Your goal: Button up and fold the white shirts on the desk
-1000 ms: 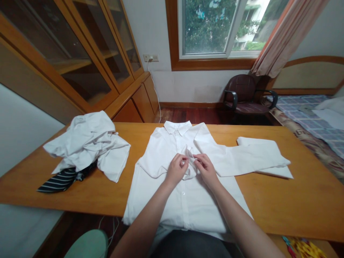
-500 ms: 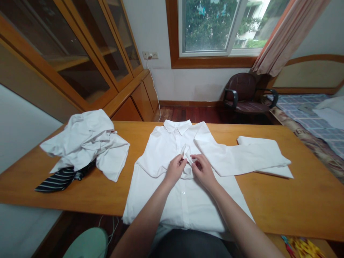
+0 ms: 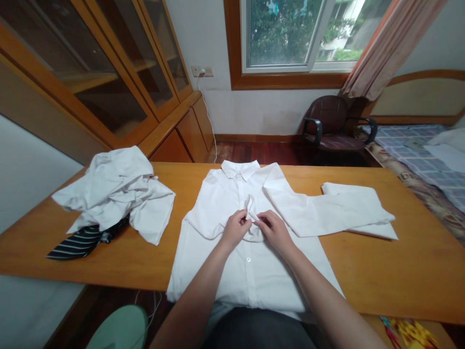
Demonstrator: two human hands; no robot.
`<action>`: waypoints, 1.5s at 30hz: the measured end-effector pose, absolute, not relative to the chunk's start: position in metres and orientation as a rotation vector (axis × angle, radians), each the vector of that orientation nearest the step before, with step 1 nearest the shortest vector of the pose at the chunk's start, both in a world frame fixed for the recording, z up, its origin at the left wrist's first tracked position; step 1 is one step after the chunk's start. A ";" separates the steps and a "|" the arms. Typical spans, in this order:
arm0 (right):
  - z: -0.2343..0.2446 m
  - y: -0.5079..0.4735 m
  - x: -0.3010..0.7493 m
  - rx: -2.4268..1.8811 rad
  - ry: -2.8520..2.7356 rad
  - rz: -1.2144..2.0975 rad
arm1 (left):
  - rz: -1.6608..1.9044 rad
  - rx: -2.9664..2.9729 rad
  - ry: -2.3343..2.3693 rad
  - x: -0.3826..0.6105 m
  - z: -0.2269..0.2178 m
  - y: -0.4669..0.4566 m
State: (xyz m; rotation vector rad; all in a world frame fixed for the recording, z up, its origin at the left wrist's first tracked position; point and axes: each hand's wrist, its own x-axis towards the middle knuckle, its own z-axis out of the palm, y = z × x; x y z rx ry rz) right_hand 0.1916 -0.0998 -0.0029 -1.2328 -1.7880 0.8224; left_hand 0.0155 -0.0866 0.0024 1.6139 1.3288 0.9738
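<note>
Both hands pinch the placket: left hand (image 3: 235, 227) and right hand (image 3: 273, 229) closed on the white shirt (image 3: 250, 271), spread flat beneath them. Left of the grip, a crumpled shirt (image 3: 119, 191) covers a striped tie (image 3: 78, 241).

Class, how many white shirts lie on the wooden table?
2: one white collared shirt spread flat at the centre, one crumpled white shirt on the left; that heap may hide more.

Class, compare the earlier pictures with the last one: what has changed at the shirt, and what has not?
The left hand and right hand drew together, fingertips now meeting on the shirt placket; both kept their grip. The crumpled shirt, tie and table stayed put.
</note>
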 end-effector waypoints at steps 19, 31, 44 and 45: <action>0.000 -0.103 0.189 -1.242 -1.832 0.737 | 0.929 1.461 1.224 0.017 -0.001 -0.082; -0.001 -0.100 0.194 -1.215 -1.681 0.827 | 0.954 1.379 1.180 0.020 0.000 -0.079; -0.002 -0.100 0.197 -1.183 -1.594 0.914 | 0.858 1.550 1.228 0.016 0.003 -0.076; -0.002 -0.100 0.197 -1.183 -1.593 0.920 | 0.863 1.556 1.230 0.017 0.003 -0.077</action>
